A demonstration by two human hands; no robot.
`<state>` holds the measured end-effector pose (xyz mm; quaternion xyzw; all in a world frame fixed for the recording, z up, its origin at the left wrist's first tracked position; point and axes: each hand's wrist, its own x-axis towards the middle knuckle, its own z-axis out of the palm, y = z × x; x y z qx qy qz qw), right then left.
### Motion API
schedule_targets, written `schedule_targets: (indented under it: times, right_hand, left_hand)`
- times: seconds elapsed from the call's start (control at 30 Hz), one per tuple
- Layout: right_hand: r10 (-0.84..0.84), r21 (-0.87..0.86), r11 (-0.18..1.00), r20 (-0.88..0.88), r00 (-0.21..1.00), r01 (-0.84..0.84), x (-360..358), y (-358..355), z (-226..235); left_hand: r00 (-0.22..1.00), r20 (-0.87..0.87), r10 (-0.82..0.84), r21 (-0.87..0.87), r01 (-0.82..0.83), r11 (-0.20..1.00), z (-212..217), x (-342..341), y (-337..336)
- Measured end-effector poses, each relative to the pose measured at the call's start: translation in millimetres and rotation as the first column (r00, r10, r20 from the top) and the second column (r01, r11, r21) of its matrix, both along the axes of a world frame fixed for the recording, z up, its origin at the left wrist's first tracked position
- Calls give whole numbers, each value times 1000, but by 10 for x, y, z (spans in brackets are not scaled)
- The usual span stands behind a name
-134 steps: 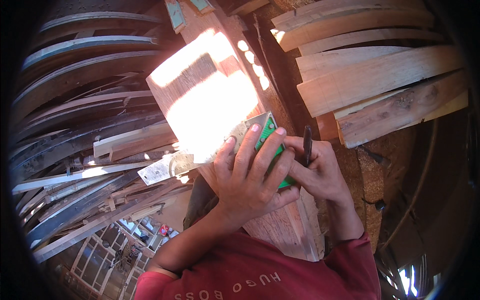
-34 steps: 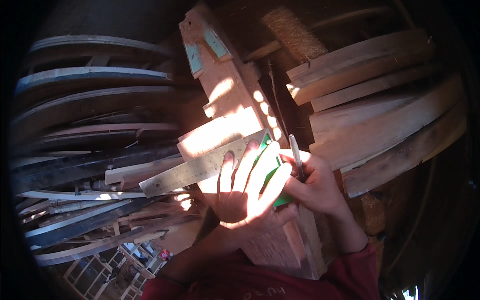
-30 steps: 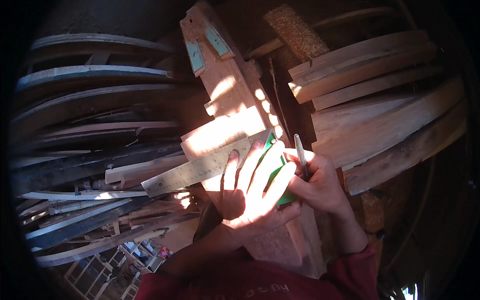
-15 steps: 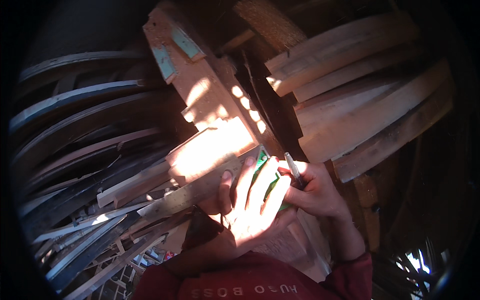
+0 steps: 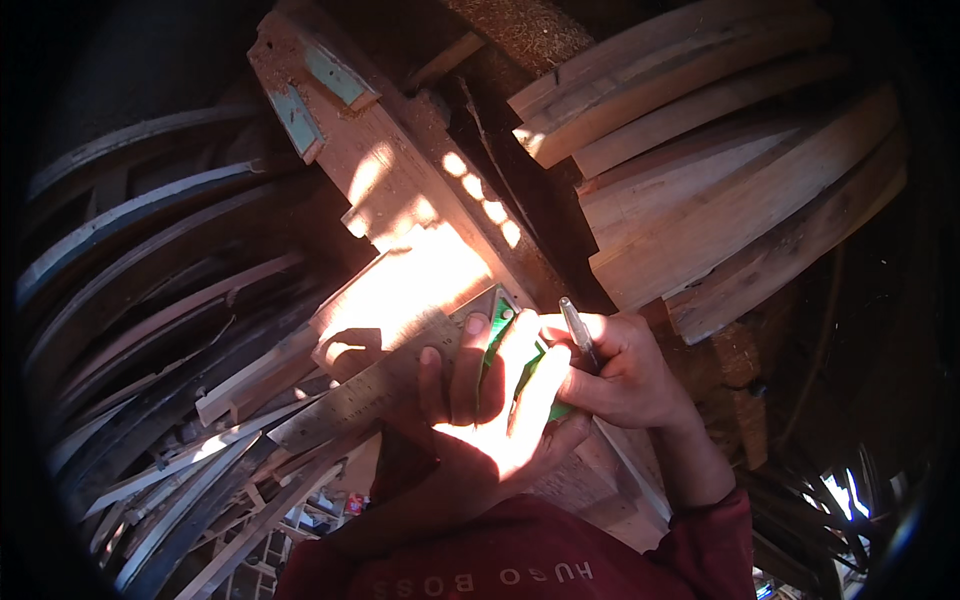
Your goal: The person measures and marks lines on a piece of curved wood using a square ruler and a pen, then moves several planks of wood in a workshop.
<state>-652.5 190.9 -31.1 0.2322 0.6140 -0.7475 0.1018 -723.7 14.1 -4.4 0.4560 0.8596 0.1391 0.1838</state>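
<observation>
A try square with a long metal ruled blade (image 5: 340, 404) and a green stock (image 5: 558, 410) lies across a sunlit wooden board (image 5: 420, 275). Over its green end, my left hand (image 5: 500, 425) is spread with the fingers holding the square down. Just to the right, my right hand (image 5: 635, 375) grips a slim pen-like tool (image 5: 576, 330) with a silver end pointing up and away. The tool's lower end is hidden by my fingers, so its exact kind does not show. Both hands meet closely near the green stock.
A long wooden beam (image 5: 400, 130) runs away beneath the board, with pale green blocks (image 5: 340, 75) at its far end. Stacked planks (image 5: 740, 190) lie at the right. Many timber strips (image 5: 130, 235) fill the left. Sawdust (image 5: 530, 35) covers a piece at the top.
The view has shifted slightly, so the beam and board sit further left. A shadow now falls on the board and my left fingers. Both hands keep their holds.
</observation>
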Motion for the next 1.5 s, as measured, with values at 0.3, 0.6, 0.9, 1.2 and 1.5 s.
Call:
schedule_targets:
  times: [0.3,0.6,0.9,1.2,1.5]
  right_hand:
    - [49,18,999,31,998,-49,7,10,0]
    - [1,-17,1000,4,1000,-1,4,-10,11]
    - [34,30,999,-26,999,-33,-25,34,52]
    - [51,26,998,15,999,-52,-36,56,69]
    - [54,54,997,60,997,-58,-8,29,52]
  left_hand:
    - [998,-69,-13,37,15,999,61,-51,39]
    - [999,-49,3,28,-2,1000,64,-40,19]
    - [999,-18,47,48,-46,998,64,-31,54]
    - [999,-46,28,45,-26,999,62,-47,62]
    - [985,173,-9,-53,19,998,21,-60,-3]
